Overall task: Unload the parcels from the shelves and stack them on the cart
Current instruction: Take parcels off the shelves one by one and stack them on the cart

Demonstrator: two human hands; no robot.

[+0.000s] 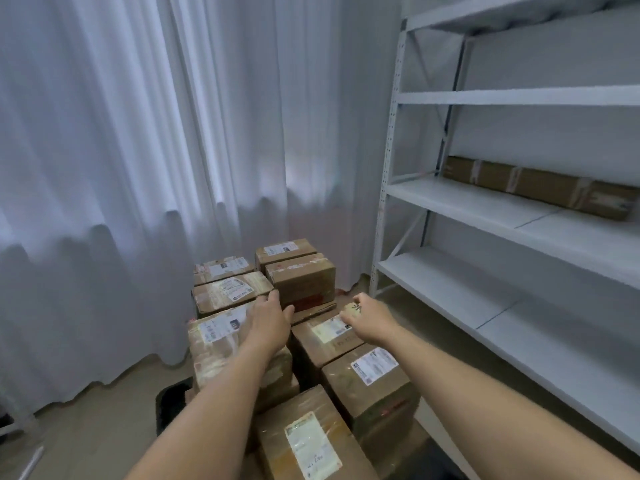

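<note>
While both arms reach forward over the stack of cardboard parcels (301,344) in the lower middle of the frame, the only parcel visible on the shelves is the long flat carton (535,187) at the right edge, lying on the middle board of the white shelving unit (457,199). That carton lies up and to the right of both hands, well apart from them, with its long axis running along the shelf from the back upright toward the right edge of the frame. The right hand (367,318) is plainly the nearer of the two to it.

At present the right hand rests on the top of a labelled parcel (329,332) in the centre of the stack, knuckles up and fingers bent down onto the cardboard; whether they pinch an edge or merely press I cannot tell. The left hand (270,318) lies flat with fingers extended on the top far corner of the tall parcel (221,344) on the left of the stack, thumb spread toward the gap between boxes, holding nothing. Both forearms are stretched nearly straight.

The cart itself is mostly hidden beneath the boxes. Judging by this, the hands are settling the stack, and the next reach would swing rightward and upward, taking the long carton along its length
</note>
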